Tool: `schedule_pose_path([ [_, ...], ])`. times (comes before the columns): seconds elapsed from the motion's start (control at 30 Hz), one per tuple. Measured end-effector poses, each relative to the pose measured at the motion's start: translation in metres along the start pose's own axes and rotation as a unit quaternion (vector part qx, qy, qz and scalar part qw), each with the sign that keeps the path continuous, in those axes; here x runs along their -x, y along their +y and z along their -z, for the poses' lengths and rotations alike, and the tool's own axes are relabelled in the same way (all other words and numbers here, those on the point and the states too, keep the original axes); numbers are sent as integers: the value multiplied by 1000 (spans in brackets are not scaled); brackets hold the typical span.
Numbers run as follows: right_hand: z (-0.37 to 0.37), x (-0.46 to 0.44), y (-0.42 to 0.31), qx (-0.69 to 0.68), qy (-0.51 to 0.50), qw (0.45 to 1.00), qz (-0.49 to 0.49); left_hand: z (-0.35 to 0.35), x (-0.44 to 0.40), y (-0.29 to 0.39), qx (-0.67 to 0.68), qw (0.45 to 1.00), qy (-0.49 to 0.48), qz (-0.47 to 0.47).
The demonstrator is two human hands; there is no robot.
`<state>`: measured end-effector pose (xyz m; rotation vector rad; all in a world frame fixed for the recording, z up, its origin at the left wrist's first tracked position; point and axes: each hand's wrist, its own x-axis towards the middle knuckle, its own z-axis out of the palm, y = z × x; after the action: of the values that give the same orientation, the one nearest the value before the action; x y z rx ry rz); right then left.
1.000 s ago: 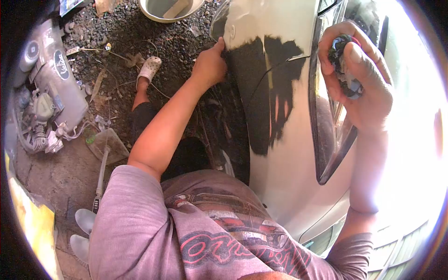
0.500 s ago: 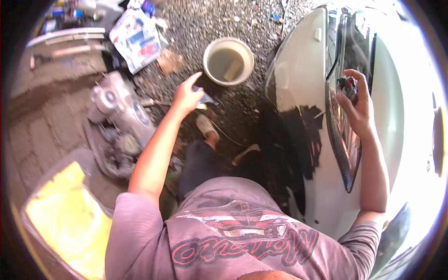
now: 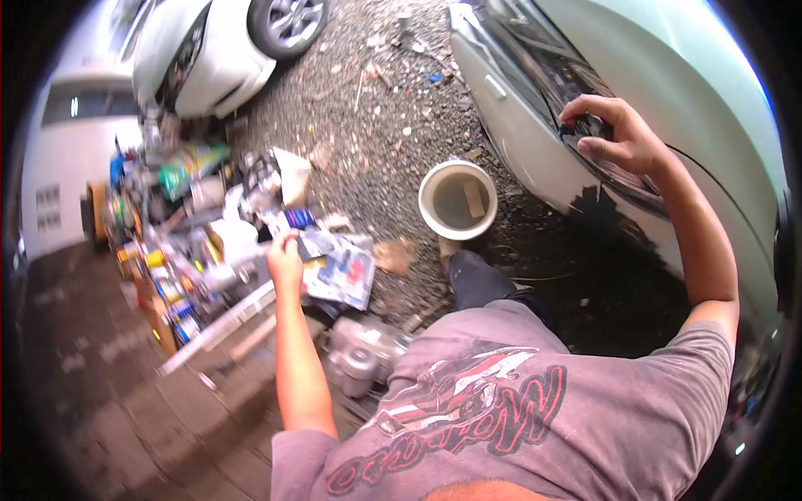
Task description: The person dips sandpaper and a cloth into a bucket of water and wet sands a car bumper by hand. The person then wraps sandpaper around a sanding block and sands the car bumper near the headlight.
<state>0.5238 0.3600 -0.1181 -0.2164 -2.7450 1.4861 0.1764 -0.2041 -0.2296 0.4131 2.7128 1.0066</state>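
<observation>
My left hand (image 3: 286, 259) is stretched out over the pile of clutter, its fingers closed on a grey sheet (image 3: 316, 244) that looks like sandpaper. My right hand (image 3: 622, 134) curls its thumb and fingers around a small dark bundle with a bit of red (image 3: 587, 128), perhaps a rag. That hand is at the headlight (image 3: 547, 63) of the pale car (image 3: 685, 75). Between my arms, a round bucket (image 3: 426, 209) stands on gravel, with cloudy water and a tan block (image 3: 474, 199) inside.
Bottles, cans and boxes form a pile (image 3: 192, 225) at left, with a printed plastic bag (image 3: 342, 275) at its edge. A metal engine part (image 3: 359, 355) lies near my body. Another white car (image 3: 209, 67) stands at the far left, on the gravel (image 3: 376, 108).
My view has swung left, bringing the clutter pile and second car in. My left hand has moved from near the bucket to the pile with the grey sheet. My right hand keeps its bundle.
</observation>
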Motion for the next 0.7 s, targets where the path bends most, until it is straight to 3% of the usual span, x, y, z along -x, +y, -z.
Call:
schedule_pose_path([
  [0.07, -6, -4, 14, 21, 102, 994, 39, 12, -38, 0, -57, 998, -14, -21],
  [0.1, -9, -1, 7, 2, 96, 995, -15, 17, -42, 30, -53, 998, -46, 0],
  [0.13, -7, -1, 0, -14, 93, 994, -60, 18, -61, 16, -83, 992, -68, -67],
  [0.2, -24, -5, 5, 2, 170, 985, -39, 5, -81, 36, 16, 990, -118, -81],
  [0.23, -40, -8, 6, 28, 224, 974, -20, -10, -97, 33, 60, 977, -117, -168],
  [0.27, -56, -9, 13, 82, 238, 968, -3, -19, -89, 72, 92, 981, -149, -88],
  [0.33, -116, -11, 21, -53, 290, 953, -73, -46, -116, 91, -45, 968, -214, -123],
  [0.37, -151, -12, 40, 5, 311, 947, -76, -65, -127, 112, -70, 933, -255, -243],
  [0.4, -193, -14, 48, -58, 363, 923, -111, -84, -137, 130, -34, 920, -331, -209],
  [0.47, -290, -17, 69, -112, 462, 848, -232, -123, -151, 178, -68, 867, -403, -285],
  [0.5, -352, -20, 90, -136, 467, 804, -341, -138, -153, 200, -68, 830, -435, -342],
  [0.57, -430, -8, 93, -171, 476, 736, -449, -170, -138, 267, -102, 729, -465, -491],
  [0.63, -501, -2, 104, -233, 466, 630, -576, -205, -123, 312, -83, 667, -512, -535],
  [0.67, -526, 3, 101, -243, 509, 596, -571, -214, -113, 338, -95, 623, -525, -572],
  [0.7, -556, 10, 108, -247, 521, 570, -585, -231, -120, 357, -105, 547, -541, -631],
])
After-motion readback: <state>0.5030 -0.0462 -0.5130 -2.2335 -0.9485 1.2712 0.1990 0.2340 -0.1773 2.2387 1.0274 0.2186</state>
